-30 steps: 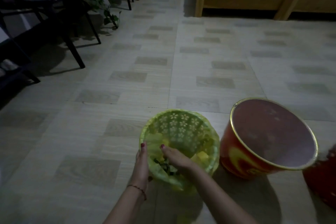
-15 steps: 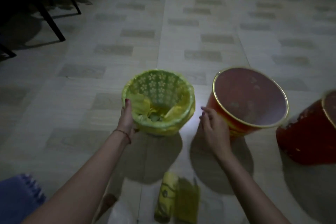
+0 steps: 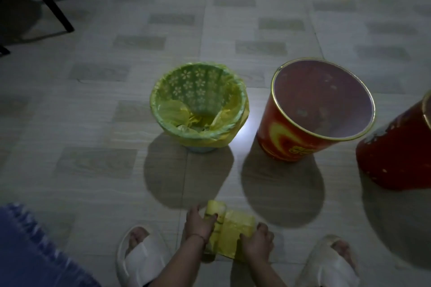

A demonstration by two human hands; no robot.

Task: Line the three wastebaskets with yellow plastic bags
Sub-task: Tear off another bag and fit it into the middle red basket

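Both hands have left the green basket [image 3: 198, 102], now lined. My left hand [image 3: 200, 223] grips the roll of yellow bags [image 3: 215, 213] on the floor by my feet; my right hand [image 3: 257, 241] pinches its loose bag [image 3: 238, 228]. 2 red buckets [image 3: 303, 137] remain unlined.

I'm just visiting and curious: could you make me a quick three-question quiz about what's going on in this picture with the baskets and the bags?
1. True or false: the green wastebasket already has a yellow liner.
2. Which wastebasket stands right of it? A) the red wastebasket with a gold rim B) a blue one C) a black one
3. Fill in: both hands, left hand and right hand, are on the ____ of yellow bags lying on the floor.

Key: 1 true; 2 A; 3 roll.
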